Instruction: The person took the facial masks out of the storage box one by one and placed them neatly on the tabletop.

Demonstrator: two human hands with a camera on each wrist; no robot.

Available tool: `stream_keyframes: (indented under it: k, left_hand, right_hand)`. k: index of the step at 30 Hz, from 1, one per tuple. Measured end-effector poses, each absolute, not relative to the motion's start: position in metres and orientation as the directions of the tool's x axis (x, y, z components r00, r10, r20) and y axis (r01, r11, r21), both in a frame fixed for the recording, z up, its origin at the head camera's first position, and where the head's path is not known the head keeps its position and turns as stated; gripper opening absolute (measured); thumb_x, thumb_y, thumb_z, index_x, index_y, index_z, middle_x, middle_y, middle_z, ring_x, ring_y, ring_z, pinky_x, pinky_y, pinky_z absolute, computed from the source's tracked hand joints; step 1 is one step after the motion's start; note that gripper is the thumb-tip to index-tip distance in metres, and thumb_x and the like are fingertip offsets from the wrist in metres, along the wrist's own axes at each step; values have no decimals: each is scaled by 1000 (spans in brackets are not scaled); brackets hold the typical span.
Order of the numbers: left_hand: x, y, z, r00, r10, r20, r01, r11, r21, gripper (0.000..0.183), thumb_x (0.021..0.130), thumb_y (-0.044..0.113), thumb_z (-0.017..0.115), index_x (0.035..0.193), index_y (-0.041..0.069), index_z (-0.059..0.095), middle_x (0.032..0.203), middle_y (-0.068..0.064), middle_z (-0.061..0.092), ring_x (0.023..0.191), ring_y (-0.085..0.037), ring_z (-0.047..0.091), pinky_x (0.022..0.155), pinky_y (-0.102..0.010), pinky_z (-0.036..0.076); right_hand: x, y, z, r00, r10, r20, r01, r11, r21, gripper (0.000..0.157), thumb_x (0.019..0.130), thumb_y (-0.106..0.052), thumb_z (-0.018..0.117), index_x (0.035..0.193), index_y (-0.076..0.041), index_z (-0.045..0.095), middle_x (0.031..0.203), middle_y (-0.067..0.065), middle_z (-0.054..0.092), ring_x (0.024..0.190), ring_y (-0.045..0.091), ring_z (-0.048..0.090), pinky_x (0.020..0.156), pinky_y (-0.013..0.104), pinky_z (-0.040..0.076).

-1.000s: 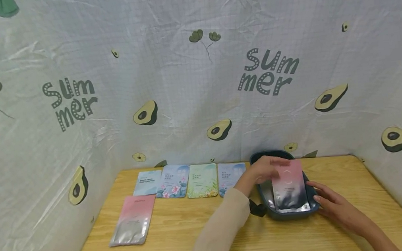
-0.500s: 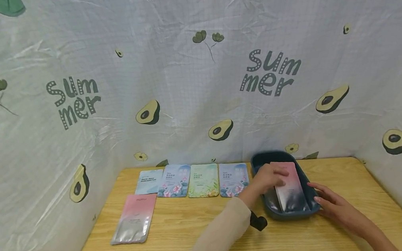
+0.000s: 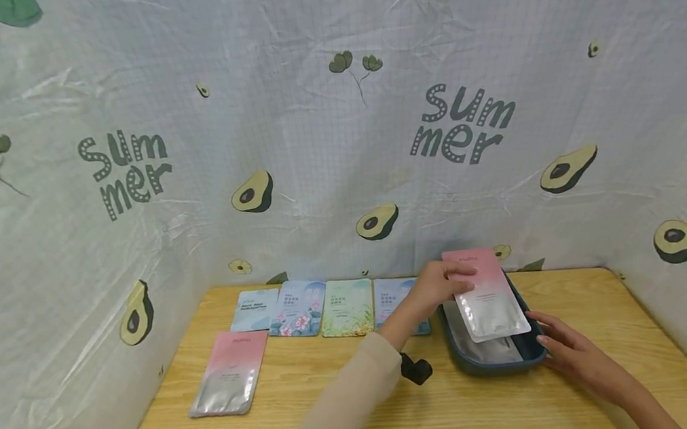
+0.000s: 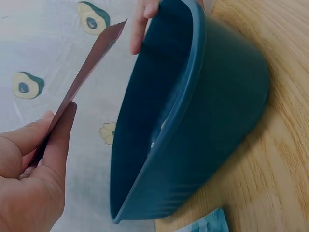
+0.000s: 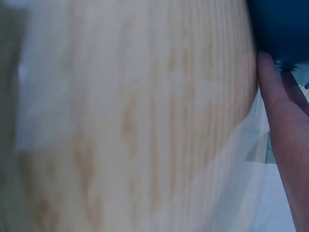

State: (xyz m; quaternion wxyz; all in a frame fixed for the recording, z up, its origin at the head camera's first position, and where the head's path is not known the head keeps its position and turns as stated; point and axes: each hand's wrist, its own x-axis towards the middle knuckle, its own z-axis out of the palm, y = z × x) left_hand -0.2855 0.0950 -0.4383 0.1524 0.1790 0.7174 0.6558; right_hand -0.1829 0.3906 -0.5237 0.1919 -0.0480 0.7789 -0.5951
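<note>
My left hand [image 3: 438, 288] pinches a pink-and-silver sheet-mask sachet [image 3: 489, 294] by its left edge above a dark blue plastic bin [image 3: 497, 369]. In the left wrist view the sachet [image 4: 79, 79] appears nearly edge-on between thumb and fingers, apart from the bin wall [image 4: 231, 92]. Another silvery sachet [image 3: 502, 350] lies inside the bin, partly covered by the held one. Against the bin's right side rests my right hand [image 3: 583, 360], fingers extended. The right wrist view has those fingers [image 5: 275, 92] touching the blue wall.
Left on the wooden table lies a pink-and-silver sachet [image 3: 229, 374]. Behind it are a pale blue packet [image 3: 254, 311], a blue floral one [image 3: 298, 308], a green one [image 3: 347, 307] and a second blue floral one [image 3: 390, 295]. A printed sheet [image 3: 313, 142] walls the back and sides.
My left hand has lifted a pink-and-silver sachet up from inside the bin, exposing another silvery one beneath. My right hand stays at the bin's side.
</note>
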Motion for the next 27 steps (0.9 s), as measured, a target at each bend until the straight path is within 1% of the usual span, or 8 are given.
stream_keyframes:
  k: [7,11,14,18,20,23,26,27]
  left_hand:
    - [-279,77,-430,-876,481,37,95,97,991,24,92,2,73,116,7,77,96,-2,68,68,-10,61,59,-31,57]
    - [-273,65,-428,-874,480,69,152,136,979,24,92,3,74,114,11,78,104,1,68,70,-10,61,60,-31,56]
    - [-269,52,-426,-884,460,78,167,156,974,24,92,5,74,114,15,78,115,3,67,73,-10,63,61,-30,57]
    - [-265,36,-424,-892,443,94,181,160,970,26,93,7,74,116,17,78,122,2,67,71,-12,63,60,-34,58]
    - [-263,29,-423,-898,429,96,177,152,972,26,93,7,74,116,16,78,121,-1,67,71,-12,62,59,-35,58]
    - [-262,16,-423,-907,413,87,156,136,978,25,93,8,74,117,15,77,118,-4,68,72,-15,64,58,-33,58]
    - [-262,3,-423,-910,406,87,157,141,977,25,94,10,74,118,15,77,119,-5,68,75,-15,65,58,-30,57]
    - [-262,-2,-423,-908,408,93,166,147,975,25,94,10,74,119,15,77,119,-5,68,74,-14,65,58,-30,57]
  right_hand:
    - [-181,389,-522,-934,-272,-230,143,305,-942,58,111,-32,45,162,-17,22,165,28,8,125,-7,40,105,56,45]
    - [-180,389,-521,-937,-264,-228,139,316,-939,58,111,-32,44,162,-16,22,165,27,9,142,22,34,104,56,46]
    - [-180,387,-521,-934,-281,-222,133,302,-944,59,111,-31,43,162,-16,20,166,28,7,147,46,18,104,58,45]
    - [-180,386,-520,-936,-276,-220,133,301,-944,59,111,-30,44,162,-15,20,166,27,7,147,49,18,104,58,45]
    - [-180,387,-520,-935,-285,-213,122,305,-945,59,111,-29,44,162,-14,19,165,29,7,146,40,27,104,59,44]
    - [-180,389,-521,-932,-297,-210,124,285,-951,59,111,-29,44,162,-14,20,165,28,8,137,10,43,105,58,44]
    - [-180,389,-523,-929,-306,-209,126,271,-954,59,111,-29,43,163,-14,19,165,27,9,119,-15,45,106,59,43]
    - [-180,389,-524,-930,-302,-209,127,269,-955,59,111,-29,43,163,-14,19,165,27,9,118,-17,45,106,59,42]
